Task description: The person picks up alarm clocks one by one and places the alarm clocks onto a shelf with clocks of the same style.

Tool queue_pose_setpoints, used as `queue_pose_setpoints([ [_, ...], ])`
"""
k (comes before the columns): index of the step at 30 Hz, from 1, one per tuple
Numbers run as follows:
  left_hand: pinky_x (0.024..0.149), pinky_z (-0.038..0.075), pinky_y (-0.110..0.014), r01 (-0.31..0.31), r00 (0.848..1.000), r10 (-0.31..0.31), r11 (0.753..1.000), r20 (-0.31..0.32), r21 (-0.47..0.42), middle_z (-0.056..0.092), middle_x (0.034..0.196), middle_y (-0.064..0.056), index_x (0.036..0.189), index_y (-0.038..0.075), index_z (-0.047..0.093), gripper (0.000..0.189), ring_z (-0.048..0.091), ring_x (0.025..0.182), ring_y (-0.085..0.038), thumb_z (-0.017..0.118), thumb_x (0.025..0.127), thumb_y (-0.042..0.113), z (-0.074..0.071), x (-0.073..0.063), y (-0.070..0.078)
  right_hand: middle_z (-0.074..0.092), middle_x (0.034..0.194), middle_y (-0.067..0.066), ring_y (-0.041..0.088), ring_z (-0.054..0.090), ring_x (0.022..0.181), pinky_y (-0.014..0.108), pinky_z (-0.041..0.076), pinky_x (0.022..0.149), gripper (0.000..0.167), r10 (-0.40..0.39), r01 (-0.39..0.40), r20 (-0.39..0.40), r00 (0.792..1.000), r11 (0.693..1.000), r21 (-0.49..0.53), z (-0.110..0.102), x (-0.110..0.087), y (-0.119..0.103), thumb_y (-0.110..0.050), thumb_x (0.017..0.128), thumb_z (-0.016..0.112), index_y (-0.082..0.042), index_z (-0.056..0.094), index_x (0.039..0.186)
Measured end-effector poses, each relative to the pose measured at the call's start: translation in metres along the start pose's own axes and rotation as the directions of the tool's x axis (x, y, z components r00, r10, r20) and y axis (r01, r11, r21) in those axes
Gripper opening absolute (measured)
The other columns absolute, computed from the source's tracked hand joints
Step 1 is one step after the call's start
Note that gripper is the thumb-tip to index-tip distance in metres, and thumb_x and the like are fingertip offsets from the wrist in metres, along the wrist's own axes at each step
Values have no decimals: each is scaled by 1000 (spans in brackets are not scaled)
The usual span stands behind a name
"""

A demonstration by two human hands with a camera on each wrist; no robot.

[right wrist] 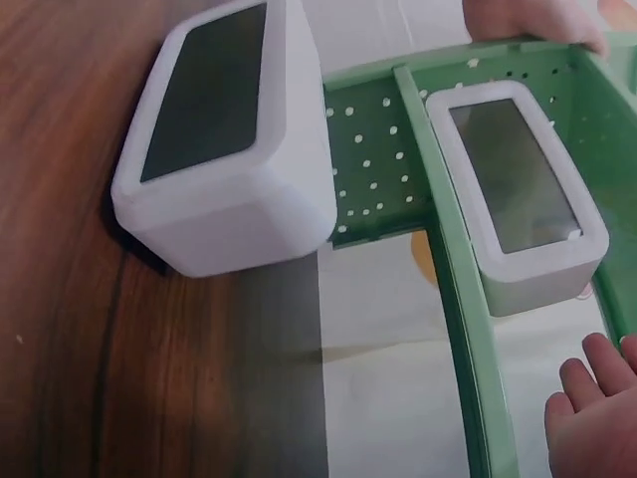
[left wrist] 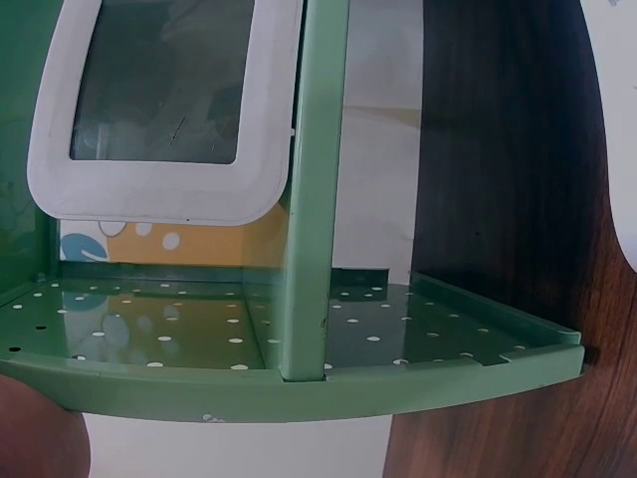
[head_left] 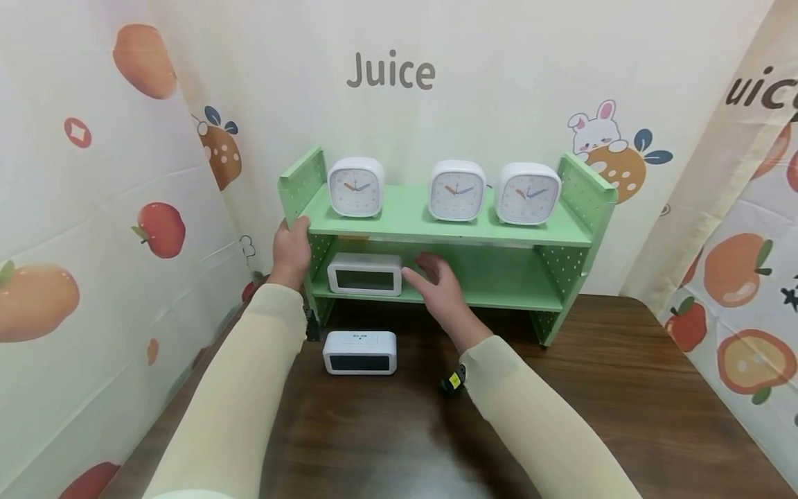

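Note:
A green two-tier shelf [head_left: 499, 267] stands on the table. My left hand [head_left: 291, 251] grips its left side panel, with the thumb by the upper board's front edge. On the left of the lower tier sits a white digital clock [head_left: 364, 279] with a dark, blank screen. Just off that clock's right end is my right hand [head_left: 444, 294], fingers loosely spread and holding nothing. The right wrist view shows its fingers [right wrist: 602, 363] below the clock's near end. A second white digital clock [head_left: 359, 352] rests on the table in front of the shelf.
Along the upper tier stand three white analog clocks: one at the left [head_left: 356, 187], one right of centre [head_left: 457, 190] and one at the right [head_left: 528, 193]. A dark brown wooden table [head_left: 623, 388] carries the shelf. Fruit-printed curtains [head_left: 499, 69] hang behind and at both sides.

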State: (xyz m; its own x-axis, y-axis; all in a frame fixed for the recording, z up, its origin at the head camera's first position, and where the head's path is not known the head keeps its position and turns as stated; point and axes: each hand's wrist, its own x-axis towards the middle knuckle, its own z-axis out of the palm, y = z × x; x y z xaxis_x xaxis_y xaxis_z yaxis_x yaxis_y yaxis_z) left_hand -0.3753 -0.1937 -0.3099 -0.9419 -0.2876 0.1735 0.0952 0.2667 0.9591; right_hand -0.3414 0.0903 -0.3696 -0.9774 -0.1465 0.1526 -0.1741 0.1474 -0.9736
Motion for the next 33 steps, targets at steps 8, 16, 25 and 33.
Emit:
queue_pose_setpoints([
  [8, 109, 38, -53, 4, 1000, -4, 1000, 11, -13, 49, 145, -11, 153, 17, 42, 60, 48, 129, -31, 32, 104, 48, 1, -1, 3, 51, 149, 6, 24, 41, 143, 48, 34, 116, 63, -84, 85, -16, 996, 993, 85, -3, -26, 10, -42, 99, 70, -12, 45, 149],
  [16, 112, 34, -52, 2, 1000, -2, 1000, 1, -8, 47, 151, -11, 156, 17, 40, 62, 45, 129, -27, 31, 104, 49, 0, 0, 3, 52, 149, 14, 24, 45, 139, 48, 35, 116, 58, -94, 94, -9, 995, 974, 205, 7, -48, 26, -31, 102, 68, -6, 45, 148],
  [25, 112, 35, -52, 14, 1000, -14, 1000, 4, -7, 47, 149, -11, 156, 17, 40, 62, 46, 130, -29, 31, 104, 50, -1, 0, 2, 56, 144, 12, 26, 48, 138, 48, 37, 114, 57, -48, 45, 5, 999, 976, 215, 25, -62, 49, -34, 100, 70, -8, 49, 146],
  [33, 113, 34, -50, 7, 1000, -7, 1000, -2, -21, 48, 148, -12, 155, 16, 41, 62, 45, 130, -30, 32, 104, 50, -1, 1, -1, 57, 144, 7, 28, 46, 140, 52, 35, 115, 63, 29, -36, 43, 999, 988, 150, 42, -66, 69, -41, 98, 72, -9, 48, 147],
])
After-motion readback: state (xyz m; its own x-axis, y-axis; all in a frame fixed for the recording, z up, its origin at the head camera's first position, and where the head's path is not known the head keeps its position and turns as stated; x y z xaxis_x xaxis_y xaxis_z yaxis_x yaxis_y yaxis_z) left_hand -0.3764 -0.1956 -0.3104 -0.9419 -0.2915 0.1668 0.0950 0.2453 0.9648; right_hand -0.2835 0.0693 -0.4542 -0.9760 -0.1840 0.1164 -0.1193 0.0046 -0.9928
